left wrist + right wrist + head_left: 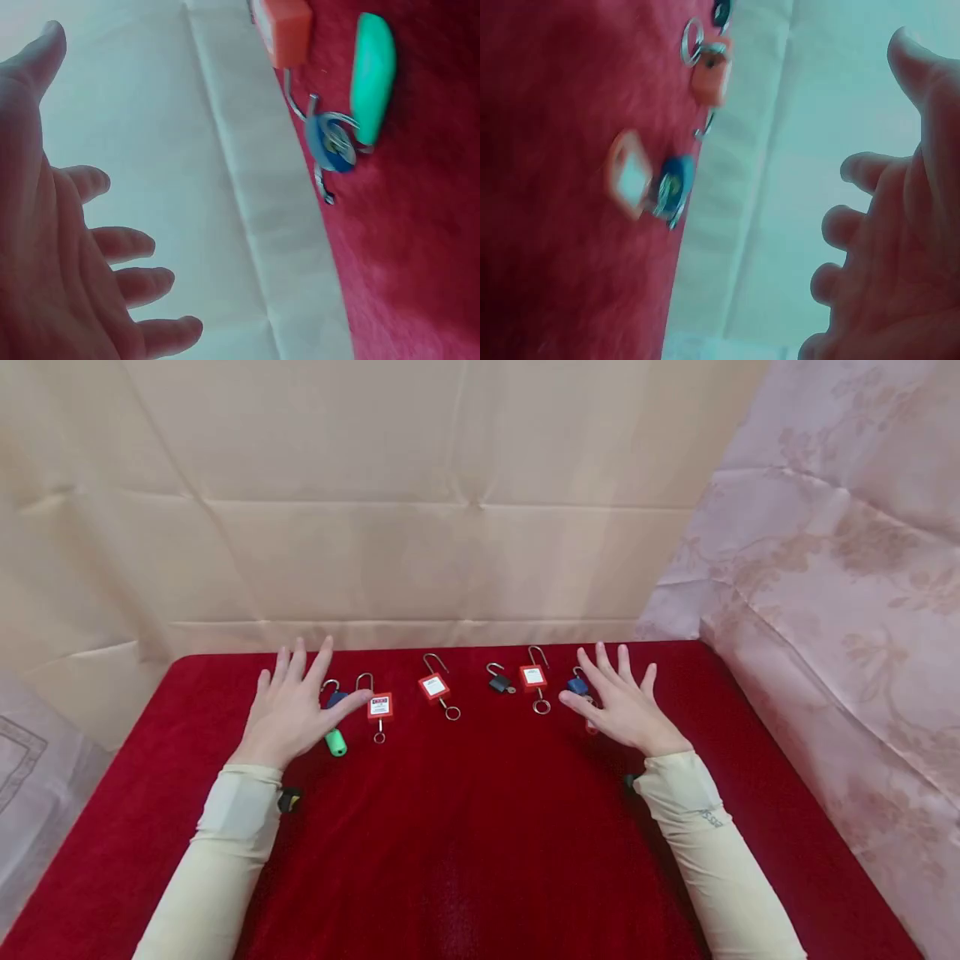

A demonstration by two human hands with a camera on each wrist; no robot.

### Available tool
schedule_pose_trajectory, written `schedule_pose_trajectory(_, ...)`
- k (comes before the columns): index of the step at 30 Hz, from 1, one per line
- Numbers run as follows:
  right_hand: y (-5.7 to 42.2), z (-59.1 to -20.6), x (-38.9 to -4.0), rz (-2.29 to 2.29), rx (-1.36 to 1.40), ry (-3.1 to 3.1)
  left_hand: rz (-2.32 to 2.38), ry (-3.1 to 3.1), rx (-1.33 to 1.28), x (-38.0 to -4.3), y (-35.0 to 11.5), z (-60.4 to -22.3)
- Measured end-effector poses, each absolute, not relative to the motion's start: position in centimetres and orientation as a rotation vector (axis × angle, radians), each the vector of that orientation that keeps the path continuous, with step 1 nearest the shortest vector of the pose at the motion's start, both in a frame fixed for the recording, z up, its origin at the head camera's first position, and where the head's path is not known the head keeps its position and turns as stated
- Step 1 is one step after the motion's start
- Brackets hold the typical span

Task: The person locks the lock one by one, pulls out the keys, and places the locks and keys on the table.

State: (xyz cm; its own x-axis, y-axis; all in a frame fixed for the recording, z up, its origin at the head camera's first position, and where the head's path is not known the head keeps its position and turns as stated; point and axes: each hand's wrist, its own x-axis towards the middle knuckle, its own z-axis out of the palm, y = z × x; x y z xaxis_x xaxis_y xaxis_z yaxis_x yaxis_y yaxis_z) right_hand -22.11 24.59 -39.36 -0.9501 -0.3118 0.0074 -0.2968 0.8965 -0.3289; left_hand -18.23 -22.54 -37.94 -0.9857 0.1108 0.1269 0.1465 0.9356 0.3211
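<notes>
Both hands hold nothing, their fingers spread. In the head view my left hand [288, 710] overlaps a blue padlock [337, 699] and its green key tag [336, 743]. A red padlock [380, 706] with a white label and a key ring lies just right of that thumb. My right hand [622, 706] partly covers another blue padlock [577, 686]; its red-rimmed tag [630, 176] shows in the right wrist view. Left of the right thumb is a red padlock [533, 677] with its key ring. Shackles on these locks stand open.
Between the hands lie a red padlock [433, 687] with a key and ring, and a small black padlock [501, 682] with a key. All rest near the far edge of a red cloth-covered table [450, 827]. Beige cloth [420, 560] hangs behind, patterned cloth [847, 585] at right.
</notes>
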Motion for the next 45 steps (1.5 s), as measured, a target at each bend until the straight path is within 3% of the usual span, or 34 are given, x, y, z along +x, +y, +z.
schedule_pose_trajectory(6,22.8,-38.9,-23.1,-0.628,-0.549,3.005,-0.638,-2.958,-0.266,-19.3,-20.7,-37.5)
schedule_pose_trajectory(17,19.5,-38.6,-24.9,-0.905,-0.658,2.900,-1.278,-2.839,-0.316,-21.6,-14.9,-38.8)
schedule_pose_trajectory(29,15.0,-39.9,-26.1,-1.179,-0.675,2.855,-1.203,-2.942,-0.139,-22.9,-10.8,-41.2)
schedule_pose_trajectory(45,13.2,-43.4,-26.6,-1.537,-0.583,2.522,-1.152,-3.035,-0.090,-23.1,-10.4,-42.4)
